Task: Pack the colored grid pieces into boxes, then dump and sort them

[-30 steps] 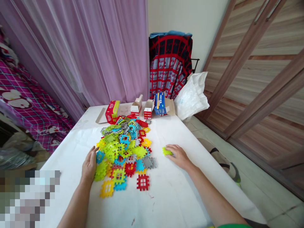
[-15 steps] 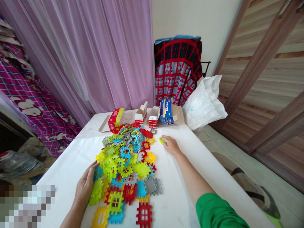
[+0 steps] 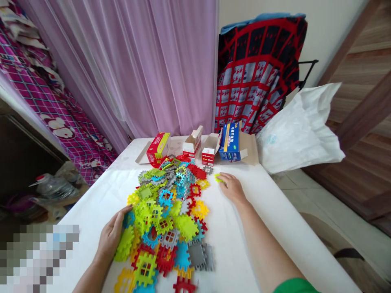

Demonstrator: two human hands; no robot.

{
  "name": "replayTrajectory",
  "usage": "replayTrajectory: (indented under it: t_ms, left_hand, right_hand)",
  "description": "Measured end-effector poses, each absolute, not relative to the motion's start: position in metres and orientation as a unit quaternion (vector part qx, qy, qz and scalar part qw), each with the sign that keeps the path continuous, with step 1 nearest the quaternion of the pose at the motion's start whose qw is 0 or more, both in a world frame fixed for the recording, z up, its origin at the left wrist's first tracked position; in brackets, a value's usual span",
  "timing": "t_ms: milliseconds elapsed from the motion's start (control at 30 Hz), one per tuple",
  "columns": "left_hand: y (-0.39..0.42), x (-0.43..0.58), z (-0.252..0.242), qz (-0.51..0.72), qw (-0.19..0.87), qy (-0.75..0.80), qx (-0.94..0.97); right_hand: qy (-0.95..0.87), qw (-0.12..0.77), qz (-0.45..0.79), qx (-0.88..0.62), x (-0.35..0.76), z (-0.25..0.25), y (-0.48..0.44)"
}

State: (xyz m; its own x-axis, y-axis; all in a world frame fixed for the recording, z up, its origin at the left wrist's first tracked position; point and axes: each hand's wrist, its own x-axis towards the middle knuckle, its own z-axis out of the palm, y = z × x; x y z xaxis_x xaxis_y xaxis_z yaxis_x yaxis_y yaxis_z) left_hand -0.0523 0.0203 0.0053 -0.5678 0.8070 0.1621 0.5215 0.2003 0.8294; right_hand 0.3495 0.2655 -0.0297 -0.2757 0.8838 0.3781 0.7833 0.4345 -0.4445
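A heap of flat interlocking plastic tiles (image 3: pixel 166 211) in green, yellow, red, blue and grey covers the middle of a white table (image 3: pixel 275 228). My left hand (image 3: pixel 112 234) lies flat against the heap's left side, fingers stretched out on a green tile. My right hand (image 3: pixel 231 187) reaches far across the table, right of the heap. Its fingers are closed over a small lime-green tile (image 3: pixel 218 178) that pokes out at the fingertips.
At the table's far edge stand a red box (image 3: pixel 158 148), two small open white-and-red boxes (image 3: pixel 193 143) and a blue box (image 3: pixel 229 141). A white plastic bag (image 3: pixel 301 130) hangs off the right. Behind are a purple curtain (image 3: pixel 146 65) and a red-patterned cloth (image 3: pixel 259 69).
My right hand has carried the lime-green tile from the near right of the heap to the far end near the boxes. The camera has moved closer; my left hand has stayed on the heap.
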Motion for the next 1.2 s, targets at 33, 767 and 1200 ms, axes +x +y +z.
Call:
replayTrajectory:
  t_ms: [33,767,1200]
  left_hand:
    - [0.02,-0.051,0.006,0.456,0.156,0.76,0.437]
    - [0.021,-0.037,0.014,0.485,0.158,0.752,0.417]
    - [0.02,-0.039,0.008,0.492,0.158,0.73,0.448]
  right_hand:
    - [-0.792,0.293,0.084,-0.53,0.349,-0.03,0.264]
    - [-0.771,0.395,0.024,-0.5,0.35,-0.039,0.244]
    - [-0.667,0.455,0.074,-0.585,0.349,-0.036,0.192]
